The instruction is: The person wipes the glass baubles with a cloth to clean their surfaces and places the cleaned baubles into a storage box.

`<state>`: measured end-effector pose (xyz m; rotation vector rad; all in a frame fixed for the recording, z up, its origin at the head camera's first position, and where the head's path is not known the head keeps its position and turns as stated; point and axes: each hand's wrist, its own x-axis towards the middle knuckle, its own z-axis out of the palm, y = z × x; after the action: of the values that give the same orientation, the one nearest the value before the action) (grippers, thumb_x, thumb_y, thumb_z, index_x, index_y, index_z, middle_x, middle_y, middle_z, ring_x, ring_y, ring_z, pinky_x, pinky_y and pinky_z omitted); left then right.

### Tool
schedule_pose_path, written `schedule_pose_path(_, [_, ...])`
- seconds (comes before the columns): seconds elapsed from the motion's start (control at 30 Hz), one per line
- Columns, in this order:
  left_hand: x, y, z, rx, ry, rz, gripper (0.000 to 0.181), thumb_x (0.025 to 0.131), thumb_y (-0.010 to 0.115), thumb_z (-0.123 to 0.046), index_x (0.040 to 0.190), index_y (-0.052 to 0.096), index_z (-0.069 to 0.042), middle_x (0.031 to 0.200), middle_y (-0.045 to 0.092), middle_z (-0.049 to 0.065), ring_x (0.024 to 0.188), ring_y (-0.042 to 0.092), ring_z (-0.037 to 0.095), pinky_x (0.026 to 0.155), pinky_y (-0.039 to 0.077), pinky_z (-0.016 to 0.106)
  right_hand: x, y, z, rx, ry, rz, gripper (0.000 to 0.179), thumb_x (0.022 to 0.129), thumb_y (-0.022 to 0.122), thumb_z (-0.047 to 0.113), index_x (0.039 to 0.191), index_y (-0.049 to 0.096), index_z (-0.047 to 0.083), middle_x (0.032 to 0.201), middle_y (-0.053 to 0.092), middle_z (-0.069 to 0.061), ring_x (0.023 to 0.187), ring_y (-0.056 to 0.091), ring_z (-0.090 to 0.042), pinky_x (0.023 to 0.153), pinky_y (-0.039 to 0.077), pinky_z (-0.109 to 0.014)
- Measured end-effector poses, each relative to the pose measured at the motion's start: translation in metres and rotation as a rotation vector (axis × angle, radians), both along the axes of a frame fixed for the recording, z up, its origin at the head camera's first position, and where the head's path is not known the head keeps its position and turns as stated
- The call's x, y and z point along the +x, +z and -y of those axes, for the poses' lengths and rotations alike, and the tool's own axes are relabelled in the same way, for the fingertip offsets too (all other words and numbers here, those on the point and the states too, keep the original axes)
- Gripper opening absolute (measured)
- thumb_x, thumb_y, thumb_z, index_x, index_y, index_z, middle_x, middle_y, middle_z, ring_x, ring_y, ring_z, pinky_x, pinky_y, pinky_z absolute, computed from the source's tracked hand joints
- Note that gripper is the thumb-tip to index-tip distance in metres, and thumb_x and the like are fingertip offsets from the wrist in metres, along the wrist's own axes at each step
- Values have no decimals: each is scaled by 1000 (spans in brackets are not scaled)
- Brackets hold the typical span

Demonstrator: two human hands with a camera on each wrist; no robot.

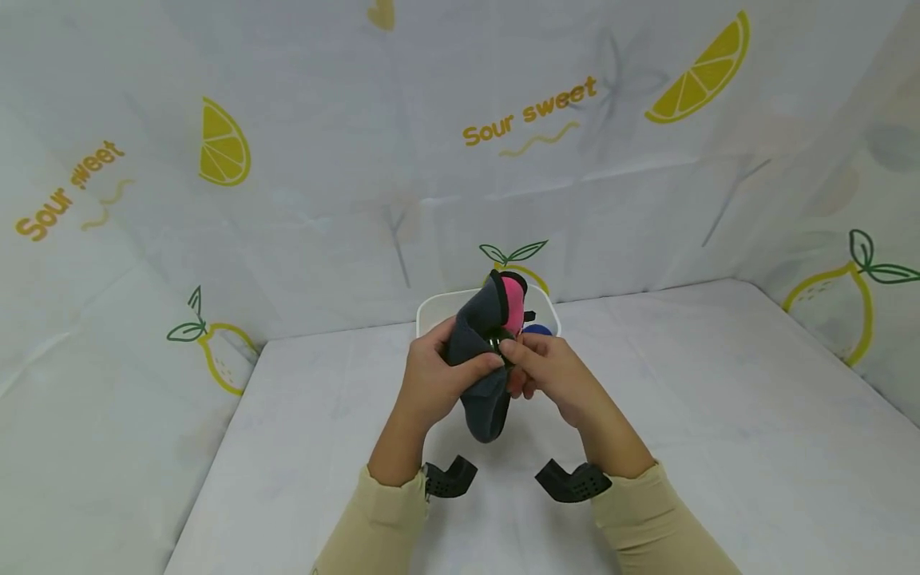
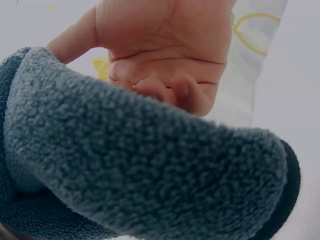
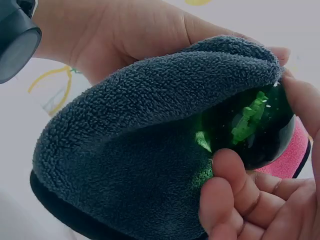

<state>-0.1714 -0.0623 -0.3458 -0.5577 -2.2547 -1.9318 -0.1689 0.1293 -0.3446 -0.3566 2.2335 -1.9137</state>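
A thick grey-blue microfibre cloth [image 1: 477, 319] with black edging and a pink side [image 1: 513, 302] is folded between the two hands. My left hand [image 1: 434, 377] grips it, thumb in front and the other fingers partly hidden behind the fabric. In the right wrist view a dark green glass ball [image 3: 260, 127], with bright green reflections, sits against the cloth's fold. My right hand [image 1: 557, 369] pinches the ball at its side, its curled fingers touching the cloth too. The cloth covers much of the left wrist view.
Behind the hands, a white container [image 1: 435, 310] stands near the back of the white-covered table [image 1: 338, 399]. A blue round thing [image 1: 537, 329] and a small black piece [image 1: 529, 316] show at it. A lemon-printed sheet [image 1: 323, 200] hangs behind and at the sides.
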Motion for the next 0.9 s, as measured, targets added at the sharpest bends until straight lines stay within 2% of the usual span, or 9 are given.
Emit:
schedule_pose_path(0.17, [0,2,0,-11,33,-3,44,80,82,-39,114,67,-17,94,69,5,82,64,22,73,57,38,-2,-1,0,-16,13,-22,31,97,60,26,99,59,-5,72,62,-6,67,60,-19,61,52,-28])
schedule_pose_path(0.33, [-1,3,2,-30,58,-22,40,83,78,-42,109,68,-14,88,68,6,77,62,23,68,56,39,0,-1,1,28,37,-80,32,93,67,23,106,60,-6,81,70,-10,73,67,-20,65,54,-30])
schedule_pose_path(0.4, [-1,3,2,-31,69,-31,40,83,77,-45,107,69,-13,86,68,7,76,61,23,65,55,39,1,-2,3,45,29,-92,32,93,68,23,107,61,-5,84,72,-12,76,68,-22,67,54,-32])
schedule_pose_path(0.53, [-2,3,3,-41,81,-21,41,84,76,-47,107,69,-14,88,69,6,77,62,23,67,55,38,2,-2,9,29,-19,-61,35,93,67,26,107,63,-6,87,72,-12,77,69,-22,69,55,-32])
schedule_pose_path(0.7, [-3,3,2,-72,30,-15,38,88,71,-45,111,66,-16,93,69,6,82,64,21,72,56,38,1,-2,9,14,-80,0,38,95,64,31,107,64,-5,84,72,-7,75,70,-19,69,54,-31])
schedule_pose_path(0.9, [-1,4,4,-68,-49,40,37,93,65,-29,127,60,-15,106,68,8,92,63,21,81,56,38,-3,-4,5,-43,-93,58,43,97,59,34,111,64,-7,78,70,-3,72,68,-18,68,54,-28])
